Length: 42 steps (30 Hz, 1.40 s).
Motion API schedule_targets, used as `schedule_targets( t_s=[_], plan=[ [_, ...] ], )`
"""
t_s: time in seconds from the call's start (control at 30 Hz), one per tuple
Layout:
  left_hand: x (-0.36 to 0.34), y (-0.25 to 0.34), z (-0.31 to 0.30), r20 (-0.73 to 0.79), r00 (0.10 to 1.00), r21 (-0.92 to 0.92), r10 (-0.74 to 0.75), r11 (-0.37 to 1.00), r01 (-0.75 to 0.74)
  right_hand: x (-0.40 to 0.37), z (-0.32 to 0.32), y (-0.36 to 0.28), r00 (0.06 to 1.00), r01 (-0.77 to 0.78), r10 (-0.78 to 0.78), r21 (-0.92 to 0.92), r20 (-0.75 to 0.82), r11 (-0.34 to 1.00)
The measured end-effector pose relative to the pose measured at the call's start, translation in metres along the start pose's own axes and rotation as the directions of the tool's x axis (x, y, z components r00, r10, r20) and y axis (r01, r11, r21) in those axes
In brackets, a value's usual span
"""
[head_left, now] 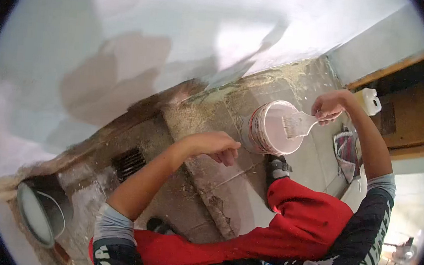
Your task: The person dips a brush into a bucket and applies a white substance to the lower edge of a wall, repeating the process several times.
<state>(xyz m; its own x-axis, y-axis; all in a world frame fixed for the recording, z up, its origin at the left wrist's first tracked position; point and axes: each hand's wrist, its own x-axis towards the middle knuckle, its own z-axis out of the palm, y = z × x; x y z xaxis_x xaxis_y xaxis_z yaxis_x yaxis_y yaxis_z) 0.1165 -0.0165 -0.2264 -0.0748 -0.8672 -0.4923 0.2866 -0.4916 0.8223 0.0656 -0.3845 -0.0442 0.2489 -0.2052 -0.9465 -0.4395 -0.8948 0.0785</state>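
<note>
A wide, paint-covered paintbrush (299, 124) is in my right hand (329, 106), which is closed round its handle. Its bristles point left and sit over the mouth of a white bucket (258, 131) with paint-streaked sides. Pale liquid shows inside the bucket. My left hand (216, 147) hangs to the left of the bucket, apart from it, with loosely bent fingers and nothing in them.
A dark bucket (43, 213) with a wire handle stands at lower left. Near it is a floor drain grate (128, 163). A pale jug (368, 102) and a crumpled cloth (346, 155) lie to the right. The painted wall (191, 24) rises ahead; a raised floor edge (194, 189) runs between my feet.
</note>
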Motion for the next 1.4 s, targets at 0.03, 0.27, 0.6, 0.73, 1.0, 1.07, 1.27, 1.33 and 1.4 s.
schedule_targets(
  t_s=[0.03, 0.27, 0.6, 0.73, 1.0, 1.07, 1.27, 1.33, 1.4],
  plan=[
    [-0.001, 0.002, 0.000, 0.040, 0.999, 0.069, 0.004, 0.998, -0.006, -0.001, 0.001, 0.011, 1.000, -0.020, 0.020, 0.012, -0.016, 1.000],
    [-0.012, 0.046, 0.049, 0.501, 0.852, 0.071, 0.154, 0.973, -0.217, -0.090, 0.050, 0.030, 0.971, -0.046, 0.152, 0.482, -0.183, 0.875],
    [-0.063, 0.060, 0.083, 0.579, 0.795, 0.620, 0.179, 0.536, -0.573, -0.113, 0.069, -0.078, 0.834, 0.425, -0.061, 0.570, -0.548, 0.703],
    [-0.094, 0.023, 0.071, 0.146, 0.988, 0.911, 0.041, 0.385, -0.150, -0.041, 0.101, -0.143, 0.685, 0.665, -0.201, 0.489, -0.700, 0.564],
    [-0.189, 0.018, 0.105, -0.199, 0.972, 0.848, -0.123, 0.475, 0.234, 0.157, 0.183, -0.200, 0.707, 0.697, -0.110, 0.663, -0.698, 0.272],
    [-0.203, 0.021, 0.116, -0.269, 0.936, 0.721, -0.228, 0.597, 0.353, 0.210, 0.198, -0.207, 0.571, 0.793, -0.131, 0.502, -0.810, 0.346],
    [-0.229, 0.002, 0.132, -0.678, 0.687, 0.408, -0.261, 0.643, 0.648, 0.276, 0.196, -0.180, 0.533, 0.818, 0.053, 0.531, -0.844, 0.220],
    [-0.240, 0.007, 0.143, -0.800, 0.569, 0.371, -0.192, 0.588, 0.719, 0.256, 0.187, -0.165, 0.473, 0.807, 0.112, 0.481, -0.874, 0.342],
    [-0.249, 0.010, 0.160, -0.678, 0.439, 0.076, -0.589, 0.538, 0.840, 0.266, 0.182, -0.142, 0.561, 0.782, 0.125, 0.573, -0.818, 0.244]
  ],
)
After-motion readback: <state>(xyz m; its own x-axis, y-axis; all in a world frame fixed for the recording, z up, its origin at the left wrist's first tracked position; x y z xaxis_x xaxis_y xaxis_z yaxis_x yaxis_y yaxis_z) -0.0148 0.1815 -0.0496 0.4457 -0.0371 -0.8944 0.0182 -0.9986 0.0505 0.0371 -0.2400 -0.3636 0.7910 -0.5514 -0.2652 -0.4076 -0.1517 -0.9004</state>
